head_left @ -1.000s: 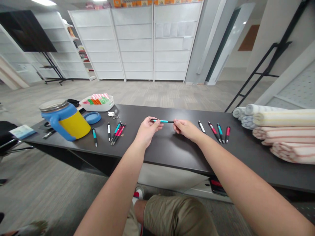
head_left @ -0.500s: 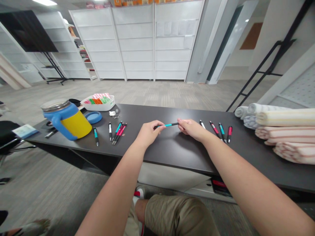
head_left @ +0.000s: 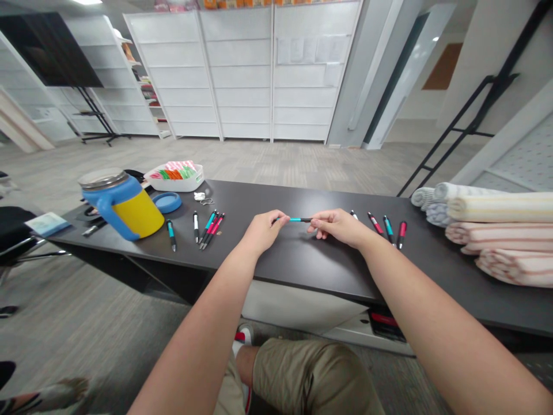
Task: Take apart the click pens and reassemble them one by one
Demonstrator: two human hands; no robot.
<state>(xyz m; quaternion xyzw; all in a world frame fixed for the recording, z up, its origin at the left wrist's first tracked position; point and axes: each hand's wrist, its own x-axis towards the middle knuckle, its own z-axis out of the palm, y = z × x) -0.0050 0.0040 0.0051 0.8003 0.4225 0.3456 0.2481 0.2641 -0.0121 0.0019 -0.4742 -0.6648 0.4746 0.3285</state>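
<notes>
A teal and black pen [head_left: 297, 219] is held level just above the dark table [head_left: 302, 259], one end in each hand. My left hand [head_left: 264, 230] pinches its left end with closed fingers. My right hand [head_left: 338, 227] grips its right end, fingers curled. Only a short stretch of the barrel shows between them. Several pens [head_left: 206, 223] lie in a row to the left, and several more pens [head_left: 387, 227] lie to the right of my right hand.
A yellow mug with a blue handle [head_left: 121, 204] stands at the table's left, a blue lid [head_left: 166, 202] and a white tray of coloured items [head_left: 176, 176] behind it. Rolled towels [head_left: 496, 227] are stacked at the right. My knee [head_left: 311, 374] is below the table edge.
My hands have drawn closer together along the pen, so less of the barrel shows. The view has shifted slightly; the pens on the table have not moved.
</notes>
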